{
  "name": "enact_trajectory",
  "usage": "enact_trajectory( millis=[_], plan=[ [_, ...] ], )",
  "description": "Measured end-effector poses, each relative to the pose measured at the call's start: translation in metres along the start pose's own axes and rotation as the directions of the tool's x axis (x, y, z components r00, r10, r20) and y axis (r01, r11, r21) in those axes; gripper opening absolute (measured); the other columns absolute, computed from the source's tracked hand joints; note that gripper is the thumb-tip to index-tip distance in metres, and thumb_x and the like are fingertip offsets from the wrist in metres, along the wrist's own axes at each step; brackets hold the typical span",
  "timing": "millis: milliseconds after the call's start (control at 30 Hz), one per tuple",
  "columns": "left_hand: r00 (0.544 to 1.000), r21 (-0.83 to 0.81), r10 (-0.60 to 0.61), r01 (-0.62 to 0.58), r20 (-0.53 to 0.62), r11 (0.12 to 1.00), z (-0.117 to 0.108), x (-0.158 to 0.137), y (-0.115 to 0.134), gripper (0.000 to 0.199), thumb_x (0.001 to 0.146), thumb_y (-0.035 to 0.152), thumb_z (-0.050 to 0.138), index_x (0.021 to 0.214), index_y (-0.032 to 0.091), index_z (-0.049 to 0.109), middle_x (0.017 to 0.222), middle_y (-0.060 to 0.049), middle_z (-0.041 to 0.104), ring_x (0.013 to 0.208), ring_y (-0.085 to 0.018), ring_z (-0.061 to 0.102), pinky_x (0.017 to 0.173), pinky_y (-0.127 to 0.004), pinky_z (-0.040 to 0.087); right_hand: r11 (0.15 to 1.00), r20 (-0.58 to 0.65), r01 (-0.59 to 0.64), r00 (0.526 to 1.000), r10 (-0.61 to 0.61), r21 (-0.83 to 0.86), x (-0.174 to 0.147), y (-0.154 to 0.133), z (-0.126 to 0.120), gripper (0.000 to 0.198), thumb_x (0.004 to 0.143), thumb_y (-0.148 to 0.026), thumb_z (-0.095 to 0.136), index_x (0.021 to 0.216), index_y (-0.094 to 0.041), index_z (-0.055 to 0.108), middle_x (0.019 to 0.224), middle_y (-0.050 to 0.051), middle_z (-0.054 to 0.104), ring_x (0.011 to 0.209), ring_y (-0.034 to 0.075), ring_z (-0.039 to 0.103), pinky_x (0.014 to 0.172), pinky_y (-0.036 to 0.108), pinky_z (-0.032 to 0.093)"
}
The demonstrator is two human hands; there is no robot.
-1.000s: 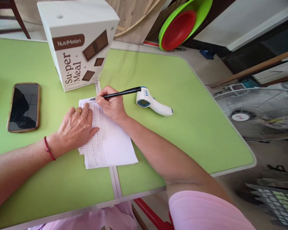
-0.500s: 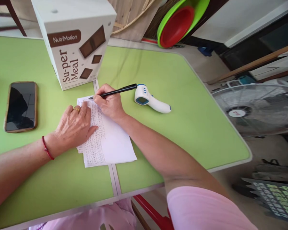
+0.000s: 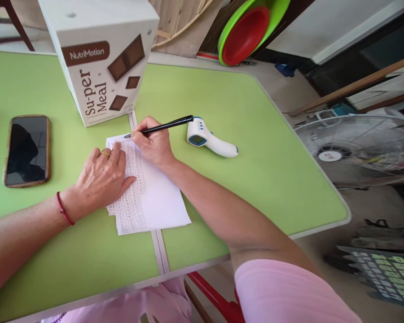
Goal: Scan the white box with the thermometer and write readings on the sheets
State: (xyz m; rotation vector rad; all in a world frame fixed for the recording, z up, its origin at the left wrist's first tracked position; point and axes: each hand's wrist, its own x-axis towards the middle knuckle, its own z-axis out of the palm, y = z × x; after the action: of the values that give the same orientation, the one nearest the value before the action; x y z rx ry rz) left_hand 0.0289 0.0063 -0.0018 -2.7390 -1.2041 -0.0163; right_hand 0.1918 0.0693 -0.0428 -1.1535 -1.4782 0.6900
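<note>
Head view shows me the pen (image 3: pixel 168 125), its long axis slanting over the top of the paper (image 3: pixel 164 197), nib leftward, tail beyond the paper's right edge. The right hand (image 3: pixel 155 146) pinches it near the nib; the left hand (image 3: pixel 103 176) lies unclenched, palm down, on the paper.

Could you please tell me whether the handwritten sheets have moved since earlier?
No: the handwritten sheets show no clear shift either way against the table seam.

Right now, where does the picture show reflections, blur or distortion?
Head view: the phone mirrors dark and lighter shapes; same head view: the fan looks stretched and hazy toward the right edge; head view again: the pen looks fairly sharp.
</note>
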Motion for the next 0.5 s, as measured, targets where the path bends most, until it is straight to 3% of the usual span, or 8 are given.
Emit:
enact_trajectory(
  millis=[367, 500],
  plan=[
    [1.0, 0.023, 0.003, -0.003, 0.003, 1.0, -0.0006, 0.0009, -0.0001, 0.049, 0.095, 0.036, 0.055, 0.123, -0.004, 0.06, 0.138, -0.028, 0.054, 0.094, -0.036, 0.064, 0.078, -0.047, 0.046, 1.0, 0.025, -0.029, 0.999, 0.029, 0.001, -0.0001, 0.0021, 0.0004, 0.018, 0.071, -0.015, 0.059, 0.061, -0.024, 0.047, 0.056, -0.007, 0.048, 0.057, 0.01, 0.041, 0.057, 0.027, 0.037],
    [1.0, 0.038, 0.007, -0.008, 0.006, 0.999, -0.0008, 0.0003, -0.0005, 0.047, 0.095, 0.037, 0.054, 0.121, -0.002, 0.061, 0.138, -0.026, 0.054, 0.093, -0.035, 0.064, 0.077, -0.047, 0.046, 0.997, -0.008, -0.03, 1.0, 0.03, 0.067, 0.0028, 0.0052, -0.0056, 0.019, 0.078, -0.018, 0.058, 0.065, -0.023, 0.045, 0.057, -0.007, 0.048, 0.055, 0.009, 0.042, 0.055, 0.026, 0.037]
  ],
)
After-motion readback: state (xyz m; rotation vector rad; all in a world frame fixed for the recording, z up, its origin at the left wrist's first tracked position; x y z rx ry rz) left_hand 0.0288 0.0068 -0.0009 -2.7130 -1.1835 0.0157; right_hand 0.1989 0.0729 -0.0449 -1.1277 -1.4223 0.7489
